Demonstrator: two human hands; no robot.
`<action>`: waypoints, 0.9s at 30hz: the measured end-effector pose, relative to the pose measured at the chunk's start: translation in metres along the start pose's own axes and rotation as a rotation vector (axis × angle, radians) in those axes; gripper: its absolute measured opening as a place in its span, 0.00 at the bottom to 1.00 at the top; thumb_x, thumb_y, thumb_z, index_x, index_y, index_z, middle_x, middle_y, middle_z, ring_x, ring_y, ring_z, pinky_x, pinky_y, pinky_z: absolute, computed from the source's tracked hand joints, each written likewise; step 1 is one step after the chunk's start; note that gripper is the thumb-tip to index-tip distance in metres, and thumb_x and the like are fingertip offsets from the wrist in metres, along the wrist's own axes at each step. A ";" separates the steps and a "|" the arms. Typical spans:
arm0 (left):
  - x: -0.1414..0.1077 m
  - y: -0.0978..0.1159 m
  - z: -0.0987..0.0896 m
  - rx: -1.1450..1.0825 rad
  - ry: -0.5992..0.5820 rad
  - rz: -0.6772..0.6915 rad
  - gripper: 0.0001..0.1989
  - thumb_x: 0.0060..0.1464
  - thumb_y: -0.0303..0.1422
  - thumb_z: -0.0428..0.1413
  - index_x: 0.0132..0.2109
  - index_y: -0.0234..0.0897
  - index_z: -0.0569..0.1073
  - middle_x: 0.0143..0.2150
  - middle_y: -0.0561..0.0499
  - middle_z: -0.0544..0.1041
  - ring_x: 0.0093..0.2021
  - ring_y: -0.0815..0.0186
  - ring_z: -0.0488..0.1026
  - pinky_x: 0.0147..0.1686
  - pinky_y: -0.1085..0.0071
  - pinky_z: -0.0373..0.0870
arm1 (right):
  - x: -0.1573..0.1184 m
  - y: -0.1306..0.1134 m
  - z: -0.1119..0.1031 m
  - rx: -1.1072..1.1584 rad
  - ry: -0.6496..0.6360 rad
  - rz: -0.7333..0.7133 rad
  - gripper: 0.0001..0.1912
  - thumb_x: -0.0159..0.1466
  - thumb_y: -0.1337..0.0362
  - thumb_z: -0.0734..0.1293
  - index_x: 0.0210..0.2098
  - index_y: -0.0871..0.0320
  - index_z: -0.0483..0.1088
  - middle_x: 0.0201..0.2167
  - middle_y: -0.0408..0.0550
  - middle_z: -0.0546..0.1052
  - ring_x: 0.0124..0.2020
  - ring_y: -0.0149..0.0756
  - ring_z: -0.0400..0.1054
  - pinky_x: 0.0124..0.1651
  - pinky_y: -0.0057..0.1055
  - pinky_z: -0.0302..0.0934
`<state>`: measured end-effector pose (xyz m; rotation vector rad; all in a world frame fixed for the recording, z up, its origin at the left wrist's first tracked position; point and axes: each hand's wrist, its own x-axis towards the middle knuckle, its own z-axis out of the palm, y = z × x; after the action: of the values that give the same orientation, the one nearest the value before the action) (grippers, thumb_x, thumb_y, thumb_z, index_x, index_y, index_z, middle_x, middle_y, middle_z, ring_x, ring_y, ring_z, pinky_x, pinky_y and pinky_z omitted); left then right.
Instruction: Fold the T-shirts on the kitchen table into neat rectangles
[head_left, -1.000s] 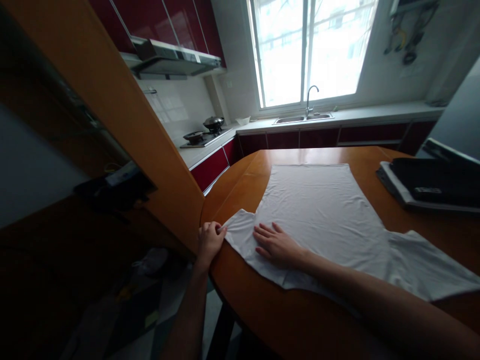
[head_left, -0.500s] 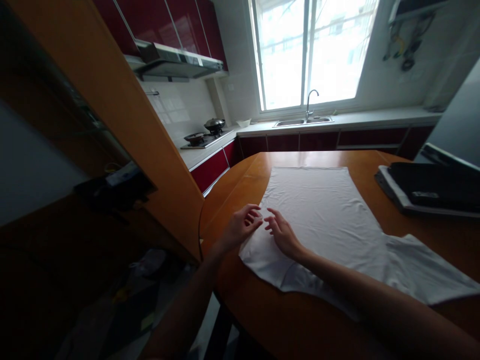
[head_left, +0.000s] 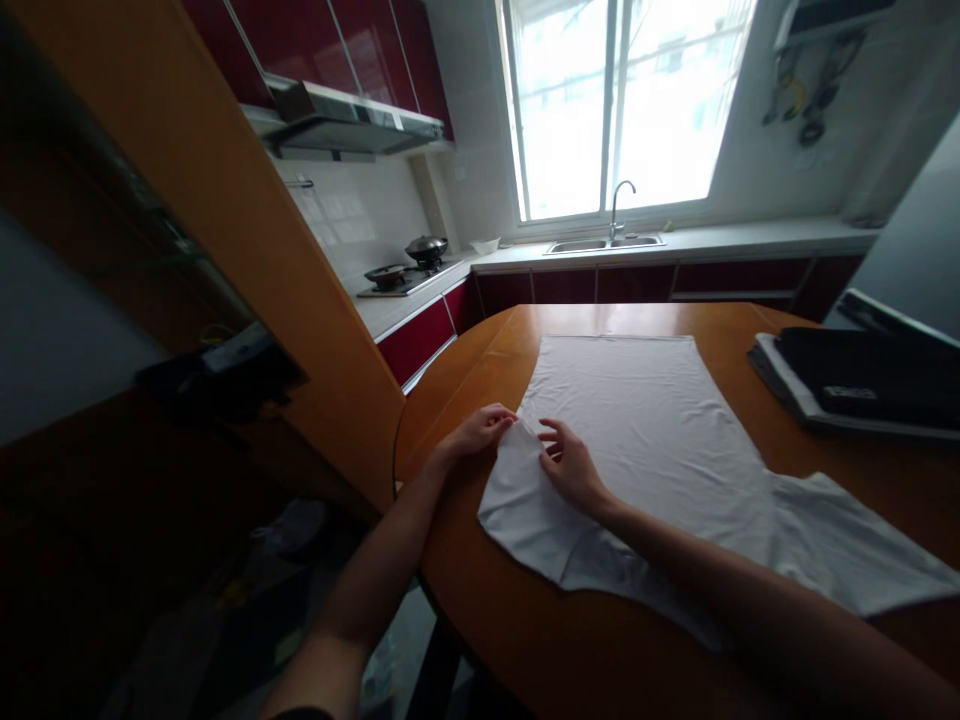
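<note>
A white shirt [head_left: 637, 430] lies spread on the round wooden table [head_left: 465, 375], its hem toward the window and one sleeve stretched out at the right. My left hand [head_left: 484, 430] pinches the shirt's left edge near the armpit, where small creases rise. Just right of it, my right hand [head_left: 571, 468] is over the left sleeve with fingers curved and apart, thumb and fingertips near the cloth. Its forearm crosses above the lower part of the shirt.
A stack of folded dark and grey clothes [head_left: 862, 380] sits at the table's right side. Beyond the table are a counter with a sink [head_left: 607, 243], a stove [head_left: 409, 280] with pans and a white bowl [head_left: 485, 246]. A wooden panel [head_left: 300, 300] stands at the left.
My left hand has closed on the shirt's left edge, lifting a small crease. My right hand has shifted slightly right and its fingers have curled a little more.
</note>
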<state>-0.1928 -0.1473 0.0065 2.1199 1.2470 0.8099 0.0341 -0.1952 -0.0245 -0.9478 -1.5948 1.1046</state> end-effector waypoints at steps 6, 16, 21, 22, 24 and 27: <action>0.005 -0.003 0.012 0.041 -0.010 0.067 0.22 0.61 0.50 0.53 0.33 0.34 0.74 0.36 0.49 0.69 0.34 0.66 0.66 0.36 0.71 0.65 | 0.002 -0.009 -0.004 0.053 0.091 -0.091 0.27 0.57 0.70 0.63 0.57 0.56 0.64 0.50 0.53 0.76 0.34 0.32 0.71 0.31 0.28 0.67; 0.009 -0.010 0.028 0.253 0.065 -0.043 0.21 0.65 0.43 0.48 0.30 0.35 0.75 0.38 0.47 0.72 0.40 0.63 0.68 0.46 0.66 0.67 | 0.004 0.001 -0.009 -0.191 0.159 -0.089 0.24 0.55 0.72 0.61 0.52 0.61 0.68 0.51 0.56 0.74 0.33 0.35 0.69 0.40 0.35 0.68; 0.004 -0.007 0.018 0.298 0.057 -0.110 0.20 0.68 0.37 0.43 0.37 0.39 0.78 0.46 0.47 0.75 0.51 0.57 0.68 0.56 0.55 0.60 | 0.002 0.000 -0.010 -0.308 0.146 -0.130 0.26 0.55 0.74 0.60 0.53 0.61 0.68 0.50 0.55 0.74 0.31 0.34 0.68 0.43 0.36 0.67; 0.003 -0.008 0.017 0.305 0.047 -0.109 0.18 0.66 0.36 0.46 0.37 0.39 0.79 0.46 0.47 0.75 0.51 0.57 0.68 0.56 0.54 0.59 | 0.000 -0.001 -0.011 -0.353 0.129 -0.129 0.26 0.55 0.74 0.60 0.53 0.61 0.68 0.50 0.55 0.74 0.32 0.35 0.68 0.43 0.36 0.67; 0.003 -0.009 0.016 0.319 0.037 -0.102 0.12 0.63 0.36 0.52 0.38 0.39 0.79 0.46 0.47 0.75 0.50 0.57 0.68 0.56 0.55 0.60 | -0.003 -0.003 -0.012 -0.453 0.075 -0.107 0.27 0.55 0.75 0.60 0.54 0.59 0.68 0.52 0.54 0.73 0.33 0.35 0.69 0.44 0.35 0.66; 0.004 -0.013 0.019 0.337 0.057 -0.099 0.10 0.59 0.38 0.56 0.38 0.38 0.79 0.44 0.46 0.75 0.48 0.57 0.69 0.53 0.57 0.63 | -0.009 -0.011 -0.013 -0.606 0.001 -0.072 0.29 0.56 0.74 0.59 0.57 0.58 0.66 0.55 0.53 0.72 0.37 0.37 0.72 0.45 0.35 0.65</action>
<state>-0.1851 -0.1410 -0.0146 2.2840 1.6000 0.6573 0.0478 -0.2034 -0.0148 -1.2609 -1.9919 0.5667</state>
